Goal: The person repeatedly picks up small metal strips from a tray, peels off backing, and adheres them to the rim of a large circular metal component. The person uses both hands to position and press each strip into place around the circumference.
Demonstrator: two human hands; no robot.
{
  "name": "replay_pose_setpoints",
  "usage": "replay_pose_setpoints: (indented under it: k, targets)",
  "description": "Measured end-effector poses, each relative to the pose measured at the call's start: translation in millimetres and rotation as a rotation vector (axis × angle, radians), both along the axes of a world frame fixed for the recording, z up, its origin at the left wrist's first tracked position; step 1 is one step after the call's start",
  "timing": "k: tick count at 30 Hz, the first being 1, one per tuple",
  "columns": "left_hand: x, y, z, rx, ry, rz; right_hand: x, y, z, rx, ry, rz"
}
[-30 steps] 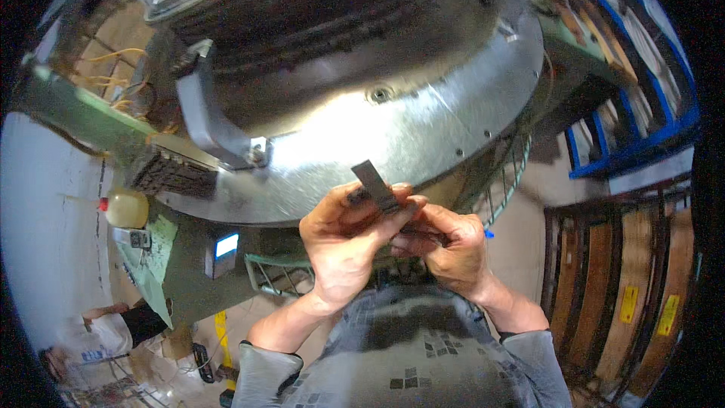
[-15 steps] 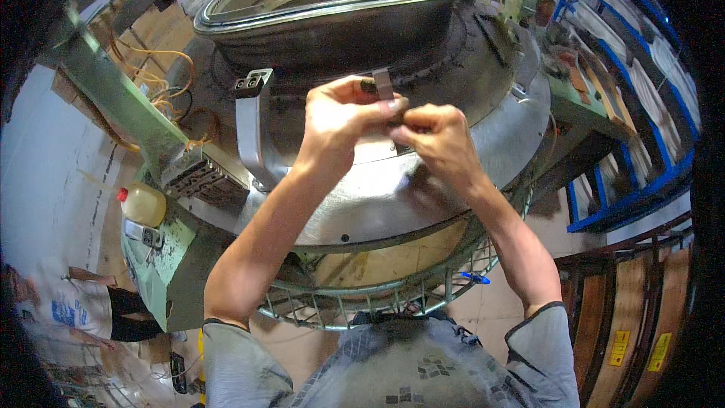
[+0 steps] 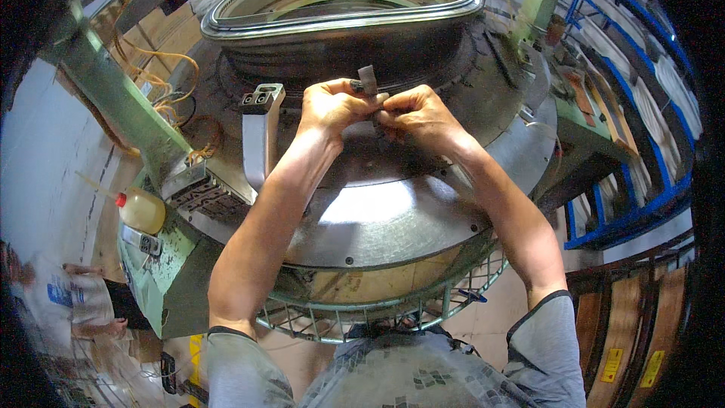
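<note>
Dark metal clip (image 3: 368,79) pinched between the left hand (image 3: 332,106) and right hand (image 3: 419,115), both closed on it, just below the oval ring (image 3: 340,15) of the round machine (image 3: 393,219). Step judged: seating the clip; the next move calls for fine alignment.

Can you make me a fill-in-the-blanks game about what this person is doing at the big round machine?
1. Both hands pinch one small dark strip above the big round ____ machine.
2. The left hand and right hand are held close ____.
3. The squeeze bottle at the left has a ____ cap.
4. The racks on the right are painted ____.

Missing words: metal; together; red; blue
</note>
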State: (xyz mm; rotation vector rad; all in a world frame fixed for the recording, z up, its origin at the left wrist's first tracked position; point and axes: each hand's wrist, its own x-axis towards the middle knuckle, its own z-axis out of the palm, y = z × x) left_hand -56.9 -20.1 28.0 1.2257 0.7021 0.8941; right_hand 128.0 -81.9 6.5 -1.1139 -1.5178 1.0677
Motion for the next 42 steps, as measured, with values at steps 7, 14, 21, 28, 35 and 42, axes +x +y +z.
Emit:
replay_pose_setpoints:
  k: [7, 14, 21, 28, 35, 42]
  targets:
    - [2.0, -16.7, 7.9, 0.215, -0.073, 0.149, 4.9, 25.9, 0.6, 0.026, 0.059, -0.225]
    - [6.6, -8.4, 19.2, 1.424, 0.691, 0.551, -22.9, 48.3, -24.4, 0.37, -0.354, -0.505]
    - [15.0, -5.4, -7.6, 1.329, 0.855, 0.572, -19.4, 54.8, -36.2, 0.47, -0.265, -0.527]
    - [13.9, -5.3, -8.8, 1.335, 0.918, 0.542, -20.0, 53.7, -36.3, 0.591, -0.392, -0.566]
    - [14.2, -5.7, -8.4, 1.332, 0.898, 0.535, -18.9, 54.6, -36.2, 0.565, -0.368, -0.534]
    - [14.4, -5.5, -10.3, 1.331, 0.926, 0.524, -21.6, 52.8, -34.4, 0.506, -0.287, -0.547]
